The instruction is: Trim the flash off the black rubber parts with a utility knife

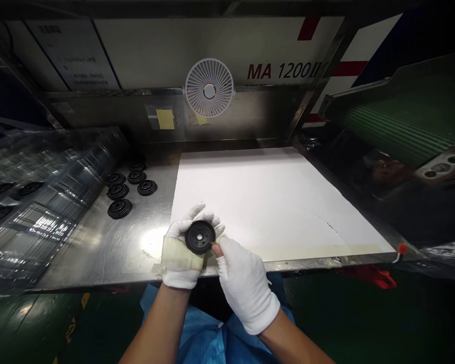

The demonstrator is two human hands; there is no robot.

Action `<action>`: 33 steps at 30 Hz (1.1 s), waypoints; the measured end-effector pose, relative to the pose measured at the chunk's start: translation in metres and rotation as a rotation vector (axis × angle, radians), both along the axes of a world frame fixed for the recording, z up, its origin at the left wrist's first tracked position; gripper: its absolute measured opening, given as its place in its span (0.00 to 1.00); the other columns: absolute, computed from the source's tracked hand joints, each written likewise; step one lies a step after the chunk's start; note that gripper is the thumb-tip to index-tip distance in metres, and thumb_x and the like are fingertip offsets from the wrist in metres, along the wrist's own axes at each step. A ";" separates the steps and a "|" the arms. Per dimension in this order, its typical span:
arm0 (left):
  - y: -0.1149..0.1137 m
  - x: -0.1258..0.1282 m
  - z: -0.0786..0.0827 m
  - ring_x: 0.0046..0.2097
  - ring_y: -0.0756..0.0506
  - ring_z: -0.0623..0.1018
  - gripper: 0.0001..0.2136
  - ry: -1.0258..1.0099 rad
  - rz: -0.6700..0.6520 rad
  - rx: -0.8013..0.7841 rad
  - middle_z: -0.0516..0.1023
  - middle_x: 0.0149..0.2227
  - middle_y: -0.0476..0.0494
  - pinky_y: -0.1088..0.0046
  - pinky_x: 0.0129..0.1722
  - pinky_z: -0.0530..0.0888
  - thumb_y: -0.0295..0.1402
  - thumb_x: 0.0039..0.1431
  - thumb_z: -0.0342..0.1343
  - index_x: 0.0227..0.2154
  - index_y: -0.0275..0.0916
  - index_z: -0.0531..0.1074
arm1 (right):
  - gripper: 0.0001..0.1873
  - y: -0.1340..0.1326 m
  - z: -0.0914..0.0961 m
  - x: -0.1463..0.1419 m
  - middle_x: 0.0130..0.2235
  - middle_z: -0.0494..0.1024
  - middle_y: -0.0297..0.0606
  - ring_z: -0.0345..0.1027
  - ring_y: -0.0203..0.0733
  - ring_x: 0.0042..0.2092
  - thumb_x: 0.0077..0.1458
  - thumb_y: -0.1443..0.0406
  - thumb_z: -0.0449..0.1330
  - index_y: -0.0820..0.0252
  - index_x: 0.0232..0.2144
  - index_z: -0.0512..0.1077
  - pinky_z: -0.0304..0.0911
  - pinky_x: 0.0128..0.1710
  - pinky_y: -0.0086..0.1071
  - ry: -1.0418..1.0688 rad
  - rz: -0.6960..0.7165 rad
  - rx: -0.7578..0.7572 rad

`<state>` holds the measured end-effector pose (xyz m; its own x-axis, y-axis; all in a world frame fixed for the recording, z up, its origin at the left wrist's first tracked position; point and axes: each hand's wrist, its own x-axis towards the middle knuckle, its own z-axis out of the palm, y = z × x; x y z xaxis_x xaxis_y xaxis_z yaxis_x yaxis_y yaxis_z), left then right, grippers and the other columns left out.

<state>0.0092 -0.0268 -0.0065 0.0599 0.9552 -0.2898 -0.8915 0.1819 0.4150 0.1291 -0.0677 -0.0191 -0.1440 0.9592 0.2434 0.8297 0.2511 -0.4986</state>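
Both my hands wear white gloves and meet at the near edge of a steel worktable (pixel 98 247). My left hand (pixel 182 247) cups a round black ribbed disc (pixel 200 236) with a small centre hole, fingers curled behind it. My right hand (pixel 244 283) pinches the disc's lower right rim with thumb and forefinger. The disc faces up toward me, over the corner of a white sheet (pixel 265 202) that is taped to the table.
Several more black discs (pixel 126 188) lie in a cluster on the steel to the left. Clear plastic trays (pixel 41 197) holding discs are stacked at far left. A small white fan (pixel 209 87) stands at the back. A green conveyor (pixel 405 131) slopes at right.
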 end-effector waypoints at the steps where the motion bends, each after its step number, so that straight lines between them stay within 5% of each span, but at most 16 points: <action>1: 0.000 -0.001 -0.001 0.37 0.41 0.78 0.17 -0.008 0.017 -0.001 0.77 0.33 0.39 0.58 0.40 0.77 0.29 0.52 0.52 0.45 0.33 0.73 | 0.13 0.000 -0.001 0.001 0.27 0.73 0.32 0.63 0.40 0.27 0.66 0.61 0.47 0.55 0.31 0.67 0.44 0.29 0.34 -0.011 -0.011 0.000; 5: 0.003 0.004 0.000 0.30 0.49 0.75 0.09 0.001 0.167 -0.016 0.72 0.26 0.47 0.70 0.35 0.76 0.28 0.54 0.55 0.38 0.33 0.74 | 0.13 -0.001 -0.003 0.000 0.28 0.73 0.32 0.63 0.40 0.27 0.67 0.61 0.46 0.55 0.33 0.68 0.43 0.28 0.35 -0.053 -0.040 -0.020; 13: 0.008 0.010 0.007 0.29 0.51 0.74 0.06 0.011 0.264 -0.118 0.71 0.25 0.50 0.71 0.36 0.76 0.25 0.53 0.59 0.36 0.35 0.73 | 0.13 -0.011 -0.006 -0.016 0.27 0.71 0.30 0.62 0.39 0.28 0.65 0.63 0.47 0.55 0.29 0.64 0.43 0.29 0.34 0.021 0.025 -0.033; 17: 0.004 0.000 0.005 0.39 0.42 0.78 0.14 0.066 0.069 -0.064 0.77 0.35 0.39 0.59 0.42 0.77 0.27 0.53 0.54 0.44 0.33 0.73 | 0.14 -0.008 -0.006 -0.011 0.27 0.71 0.31 0.62 0.39 0.28 0.66 0.62 0.46 0.55 0.29 0.64 0.43 0.29 0.34 0.016 0.029 -0.009; 20: 0.002 -0.006 0.003 0.36 0.41 0.77 0.17 0.023 -0.029 -0.039 0.76 0.33 0.37 0.58 0.40 0.77 0.28 0.51 0.52 0.44 0.31 0.73 | 0.15 -0.002 -0.005 -0.005 0.27 0.71 0.31 0.62 0.40 0.27 0.67 0.60 0.46 0.55 0.29 0.65 0.43 0.29 0.34 0.005 -0.002 -0.007; 25: 0.006 0.004 0.001 0.30 0.49 0.74 0.07 -0.002 0.144 -0.070 0.72 0.26 0.48 0.70 0.36 0.76 0.28 0.54 0.57 0.37 0.34 0.74 | 0.13 -0.003 -0.003 -0.008 0.27 0.71 0.31 0.61 0.40 0.27 0.67 0.61 0.46 0.54 0.31 0.65 0.42 0.28 0.35 -0.048 -0.035 -0.025; 30: 0.008 0.012 -0.001 0.31 0.52 0.75 0.07 0.055 0.341 -0.024 0.71 0.27 0.51 0.69 0.42 0.76 0.26 0.54 0.59 0.37 0.36 0.74 | 0.13 -0.009 -0.004 -0.019 0.27 0.70 0.30 0.61 0.39 0.27 0.66 0.62 0.47 0.54 0.28 0.63 0.42 0.29 0.35 0.001 0.015 -0.001; 33: 0.003 0.006 -0.001 0.39 0.46 0.77 0.13 0.080 0.252 0.024 0.76 0.33 0.45 0.61 0.49 0.75 0.26 0.54 0.56 0.43 0.37 0.74 | 0.13 -0.008 -0.003 -0.017 0.27 0.70 0.30 0.61 0.40 0.27 0.66 0.63 0.47 0.54 0.29 0.64 0.43 0.29 0.35 -0.013 0.019 -0.007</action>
<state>0.0151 -0.0235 -0.0070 -0.2028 0.9436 -0.2615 -0.8717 -0.0524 0.4872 0.1123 -0.0754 -0.0219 -0.1655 0.9579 0.2346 0.8311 0.2636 -0.4897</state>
